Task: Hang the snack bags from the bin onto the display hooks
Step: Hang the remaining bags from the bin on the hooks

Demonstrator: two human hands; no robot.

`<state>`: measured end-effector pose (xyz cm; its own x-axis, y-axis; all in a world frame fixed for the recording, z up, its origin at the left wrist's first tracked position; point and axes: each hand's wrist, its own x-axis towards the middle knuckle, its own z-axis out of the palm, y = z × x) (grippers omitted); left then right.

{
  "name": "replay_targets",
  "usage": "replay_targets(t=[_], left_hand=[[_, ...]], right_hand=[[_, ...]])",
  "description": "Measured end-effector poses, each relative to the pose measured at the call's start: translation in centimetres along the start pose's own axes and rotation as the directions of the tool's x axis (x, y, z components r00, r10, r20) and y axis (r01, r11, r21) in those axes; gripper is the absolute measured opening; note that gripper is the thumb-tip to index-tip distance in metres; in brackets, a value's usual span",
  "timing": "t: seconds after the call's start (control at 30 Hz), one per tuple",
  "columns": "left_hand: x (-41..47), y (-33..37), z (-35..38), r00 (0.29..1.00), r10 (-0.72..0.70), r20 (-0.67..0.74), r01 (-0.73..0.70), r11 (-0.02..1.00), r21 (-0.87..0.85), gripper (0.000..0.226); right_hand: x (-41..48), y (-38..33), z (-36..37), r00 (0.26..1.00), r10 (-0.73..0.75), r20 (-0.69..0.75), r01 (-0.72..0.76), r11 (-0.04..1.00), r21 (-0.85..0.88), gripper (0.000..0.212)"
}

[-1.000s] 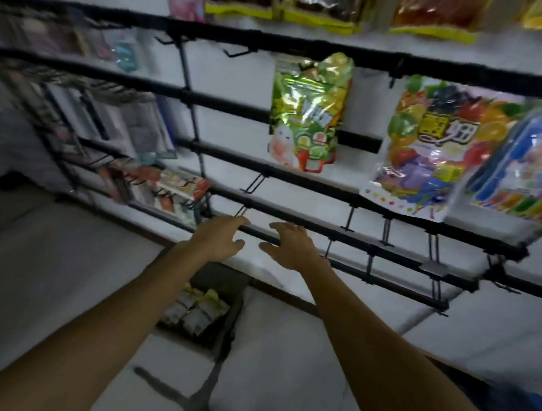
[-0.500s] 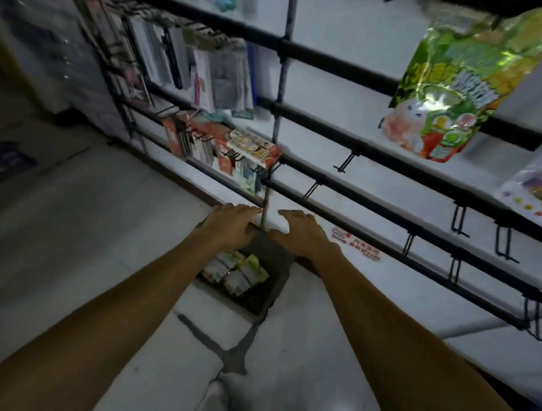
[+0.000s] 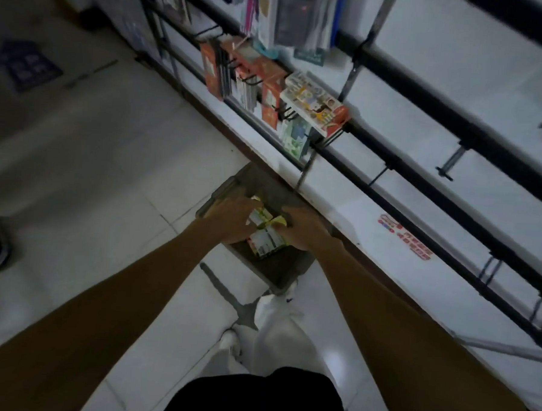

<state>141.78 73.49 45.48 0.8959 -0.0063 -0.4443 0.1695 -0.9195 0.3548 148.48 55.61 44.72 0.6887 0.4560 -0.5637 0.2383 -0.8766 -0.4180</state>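
Down on the floor, the snack bags (image 3: 265, 236) lay in one dark bin (image 3: 279, 270), just below the middle of the frame and tight against the foot of the display rack. At least two bags showed, white with yellow-green tops, lying side by side; the hands covered the rest of the bin's contents. Both hands were inside the bin. The left hand (image 3: 231, 217) lay over the left bag, and the right hand (image 3: 304, 227) touched the yellow top of the other. Blur kept me from telling whether either hand had closed on a bag or only rested on it.

To the right of the bin, black rails (image 3: 474, 137) ran diagonally across the frame, and I could count four bare hooks (image 3: 450, 166) on them. At upper centre, other hooks held rows of orange packets (image 3: 209, 68) and one flat printed box (image 3: 316, 102). White floor tiles (image 3: 108, 171) spread to the left. At the bottom were the person's white trousers (image 3: 276, 328) and one white shoe (image 3: 231, 341).
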Motion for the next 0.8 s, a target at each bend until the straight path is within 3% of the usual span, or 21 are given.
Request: replay_targets(t=[0.13, 0.27, 0.43, 0.6, 0.8], left_hand=[[2.7, -2.3, 1.3, 0.992, -0.126, -0.003, 0.126, 0.990, -0.065, 0.044], [6.1, -4.4, 2.6, 0.981, -0.195, 0.004, 0.193, 0.970, -0.145, 0.049], [11.5, -7.6, 6.6, 0.967, -0.251, 0.053, 0.256, 0.935, -0.243, 0.048], [17.5, -11.9, 13.6, 0.980, -0.176, 0.089, 0.195, 0.932, -0.306, 0.049], [22.9, -18.5, 22.5, 0.960, -0.137, 0.242, 0.204, 0.939, -0.276, 0.052]], right_hand=[[5.8, -0.5, 0.5, 0.996, -0.029, 0.081, 0.024, 0.998, 0.060, 0.053], [11.2, 1.2, 2.8, 0.989, -0.029, 0.144, 0.018, 0.997, 0.078, 0.067], [15.8, 2.7, 4.7, 0.989, -0.008, 0.148, -0.010, 0.992, 0.126, 0.047], [21.9, 5.6, 10.4, 0.990, 0.029, 0.138, -0.056, 0.978, 0.200, 0.044], [29.5, 10.3, 19.7, 0.969, 0.161, 0.185, -0.200, 0.956, 0.216, 0.044]])
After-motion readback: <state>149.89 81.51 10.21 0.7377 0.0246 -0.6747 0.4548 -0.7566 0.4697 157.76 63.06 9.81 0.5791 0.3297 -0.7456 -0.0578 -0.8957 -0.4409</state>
